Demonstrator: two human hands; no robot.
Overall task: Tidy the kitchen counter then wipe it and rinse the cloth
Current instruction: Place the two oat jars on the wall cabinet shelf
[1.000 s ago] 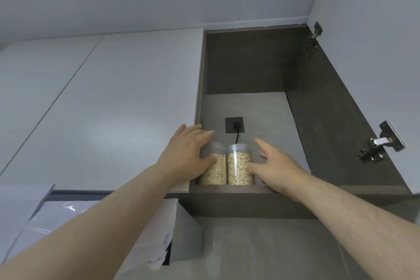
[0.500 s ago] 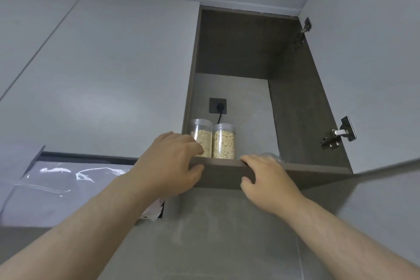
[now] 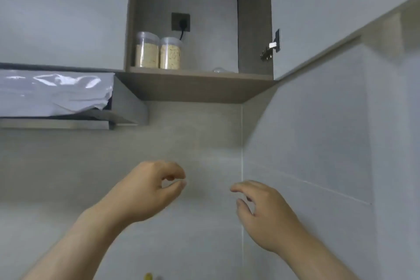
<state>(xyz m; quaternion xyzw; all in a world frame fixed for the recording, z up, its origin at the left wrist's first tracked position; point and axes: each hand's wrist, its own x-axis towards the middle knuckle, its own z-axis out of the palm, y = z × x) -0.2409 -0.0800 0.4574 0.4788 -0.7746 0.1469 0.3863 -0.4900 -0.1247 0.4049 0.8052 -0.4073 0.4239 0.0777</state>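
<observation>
**A:** How many jars does the head view show?

**B:** Two. The left jar (image 3: 146, 52) and the right jar (image 3: 171, 53) stand upright and touch side by side at the front left of the cupboard shelf (image 3: 200, 74). Both are clear, with pale grain filling the lower part.

**A:** What else is in the cupboard?

**B:** There is one dark socket (image 3: 180, 21) on the back wall above the jars. One black cable (image 3: 181, 34) drops from it behind the right jar. One metal hinge (image 3: 271, 46) sits on the right side wall. One small clear thing (image 3: 219, 70) lies near the shelf's front edge, too blurred to name. Lower and to the left is one range hood (image 3: 127, 102) with crumpled plastic film (image 3: 54, 91) across its front.

**A:** And the hands?

**B:** Two bare hands are raised before the grey tiled wall (image 3: 204, 138). The left hand (image 3: 147, 191) has loosely curled fingers, with thumb and forefinger tips almost meeting and nothing between them. The right hand (image 3: 266, 209) has its fingers loosely bent and a little apart, and it holds nothing.

**A:** Where are the jars relative to the fingers?

**B:** They are well above both hands and well apart from them. They stand roughly over the left hand's fingertips, and up and to the left of the right hand's.

**A:** Anything lower down?

**B:** One small yellow thing (image 3: 148, 276) shows at the bottom edge between the forearms. It is too blurred to identify.
</observation>
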